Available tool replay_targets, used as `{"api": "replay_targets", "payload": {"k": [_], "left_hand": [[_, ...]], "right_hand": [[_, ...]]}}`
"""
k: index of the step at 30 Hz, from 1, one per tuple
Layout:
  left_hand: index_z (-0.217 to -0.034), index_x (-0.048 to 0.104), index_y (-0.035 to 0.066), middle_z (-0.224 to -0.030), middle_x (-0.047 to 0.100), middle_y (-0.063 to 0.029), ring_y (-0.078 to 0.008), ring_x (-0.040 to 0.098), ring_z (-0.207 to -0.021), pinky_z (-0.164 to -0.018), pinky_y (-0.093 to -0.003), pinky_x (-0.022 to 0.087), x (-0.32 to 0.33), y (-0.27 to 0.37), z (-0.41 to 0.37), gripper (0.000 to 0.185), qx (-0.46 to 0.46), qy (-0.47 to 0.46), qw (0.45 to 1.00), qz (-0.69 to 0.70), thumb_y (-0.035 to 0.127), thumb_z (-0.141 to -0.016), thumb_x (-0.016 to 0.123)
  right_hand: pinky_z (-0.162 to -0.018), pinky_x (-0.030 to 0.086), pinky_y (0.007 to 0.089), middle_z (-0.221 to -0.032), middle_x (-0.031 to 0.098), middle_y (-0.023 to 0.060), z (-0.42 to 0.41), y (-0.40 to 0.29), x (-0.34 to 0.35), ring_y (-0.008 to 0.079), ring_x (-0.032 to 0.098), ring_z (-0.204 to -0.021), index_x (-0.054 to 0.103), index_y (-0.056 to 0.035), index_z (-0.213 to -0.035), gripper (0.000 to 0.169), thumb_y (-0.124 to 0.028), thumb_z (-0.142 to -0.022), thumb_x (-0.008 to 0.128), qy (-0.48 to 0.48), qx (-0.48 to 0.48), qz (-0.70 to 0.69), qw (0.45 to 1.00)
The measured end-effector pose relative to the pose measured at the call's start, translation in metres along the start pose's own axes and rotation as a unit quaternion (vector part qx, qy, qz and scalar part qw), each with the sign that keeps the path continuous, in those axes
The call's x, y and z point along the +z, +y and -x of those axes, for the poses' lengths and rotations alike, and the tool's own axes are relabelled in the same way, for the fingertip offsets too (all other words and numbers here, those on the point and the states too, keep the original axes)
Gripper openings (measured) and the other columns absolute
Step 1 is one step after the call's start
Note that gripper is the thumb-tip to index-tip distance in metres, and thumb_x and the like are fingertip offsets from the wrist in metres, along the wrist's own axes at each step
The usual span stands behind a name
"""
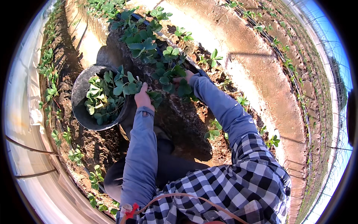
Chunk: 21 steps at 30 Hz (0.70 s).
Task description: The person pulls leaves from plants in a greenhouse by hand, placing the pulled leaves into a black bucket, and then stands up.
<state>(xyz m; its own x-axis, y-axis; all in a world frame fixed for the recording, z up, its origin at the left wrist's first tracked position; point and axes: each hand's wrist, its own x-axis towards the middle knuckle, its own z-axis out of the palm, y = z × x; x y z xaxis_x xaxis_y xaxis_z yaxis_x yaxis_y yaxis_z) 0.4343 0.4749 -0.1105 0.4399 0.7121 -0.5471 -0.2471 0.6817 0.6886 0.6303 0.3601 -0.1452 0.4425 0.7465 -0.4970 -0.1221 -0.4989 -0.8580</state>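
Observation:
My left hand (143, 97) is closed around a bunch of cut strawberry leaves (127, 85), which spreads out on both sides of the fist. The bunch reaches over the rim of a black bucket (81, 112), tilted on its side toward me and partly filled with loose strawberry leaves (102, 98). To the right, my right hand (188, 77) is in among the leaves of a strawberry plant (170, 74) growing on the bed. Foliage covers most of its fingers, so its grip is hidden.
A dark drip line (201, 71) runs along the raised soil bed. A pale dirt path (251, 75) lies to the right, with another planted row (291, 67) beyond it. Plastic greenhouse sheeting (30, 117) stands at the left past a row of small plants (50, 91).

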Motion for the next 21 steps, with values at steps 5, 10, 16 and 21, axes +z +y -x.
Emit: {"api": "replay_targets", "payload": {"k": [5, 10, 16, 21], "left_hand": [[-0.085, 0.054, 0.008, -0.07, 0.054, -0.0024, -0.0161, 0.051, -0.057, -0.049, -0.0319, 0.043, 0.006, -0.002, 0.005, 0.012, -0.028, -0.01, 0.999, -0.016, 0.017, -0.078, 0.059], [-0.086, 0.053, 0.008, -0.069, 0.053, -0.0024, -0.0166, 0.051, -0.055, -0.049, -0.0325, 0.044, -0.004, -0.002, -0.002, 0.013, -0.012, -0.012, 1.0, -0.019, 0.017, -0.078, 0.059], [-0.088, 0.051, 0.009, -0.068, 0.053, -0.0033, -0.0173, 0.05, -0.053, -0.045, -0.033, 0.043, -0.006, 0.007, 0.004, 0.013, -0.027, -0.013, 0.999, 0.011, 0.016, -0.079, 0.058], [-0.088, 0.051, 0.008, -0.068, 0.053, -0.0038, -0.0172, 0.05, -0.052, -0.044, -0.0324, 0.043, -0.007, 0.003, 0.002, 0.014, -0.013, -0.013, 1.0, -0.004, 0.016, -0.079, 0.057]], "right_hand": [[-0.068, 0.046, 0.0299, -0.079, 0.064, 0.008, -0.015, 0.014, -0.038, 0.0177, 0.06, -0.077, 0.062, -0.0046, -0.09, 0.022, -0.021, -0.076, 0.062, 0.038, -0.063, 0.226, 0.971], [-0.072, 0.044, 0.0325, -0.081, 0.063, 0.0123, -0.008, -0.034, -0.03, 0.0258, 0.058, -0.076, 0.064, -0.0057, -0.081, 0.026, -0.029, -0.074, 0.056, 0.139, -0.083, 0.428, 0.889], [-0.068, 0.044, 0.0315, -0.08, 0.062, 0.011, 0.012, -0.006, -0.014, 0.0224, 0.058, -0.074, 0.062, -0.0055, -0.088, 0.024, -0.025, -0.074, 0.057, 0.084, -0.085, 0.35, 0.929], [-0.064, 0.043, 0.0288, -0.077, 0.062, 0.0078, 0.027, -0.002, -0.006, 0.0167, 0.057, -0.07, 0.062, -0.0052, -0.088, 0.02, -0.018, -0.074, 0.057, 0.051, -0.059, 0.231, 0.97]]}}
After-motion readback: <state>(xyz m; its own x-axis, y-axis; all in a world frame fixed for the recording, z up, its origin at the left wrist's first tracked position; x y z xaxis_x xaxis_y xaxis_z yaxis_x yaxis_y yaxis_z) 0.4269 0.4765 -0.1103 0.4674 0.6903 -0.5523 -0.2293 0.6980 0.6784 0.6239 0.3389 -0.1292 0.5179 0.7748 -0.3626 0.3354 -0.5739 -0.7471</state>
